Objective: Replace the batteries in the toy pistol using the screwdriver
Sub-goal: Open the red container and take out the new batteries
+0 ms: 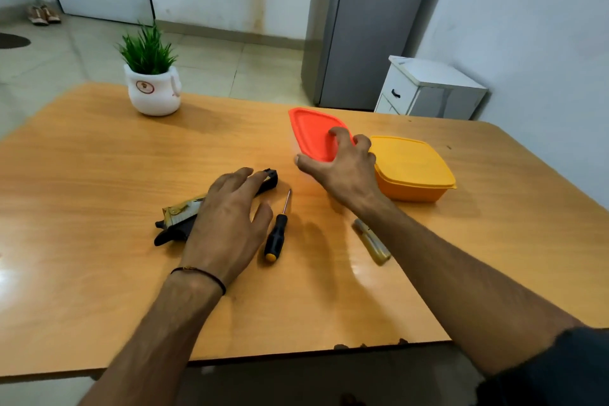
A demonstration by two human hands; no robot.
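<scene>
The bench [99, 155] is glossy wood-grain laminate — chipped at its lower edge. Orange lid [311, 137] and yellow box [415, 168]: smooth plastic. The screwdriver [278, 231] has a bare metal shaft.

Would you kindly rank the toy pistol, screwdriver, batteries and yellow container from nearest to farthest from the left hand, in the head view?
1. Toy pistol, under the left hand, touching it.
2. Screwdriver, just to its right.
3. Batteries, farther right, beside the right forearm.
4. Yellow container, far right, beyond the right hand holding the orange lid.
</scene>
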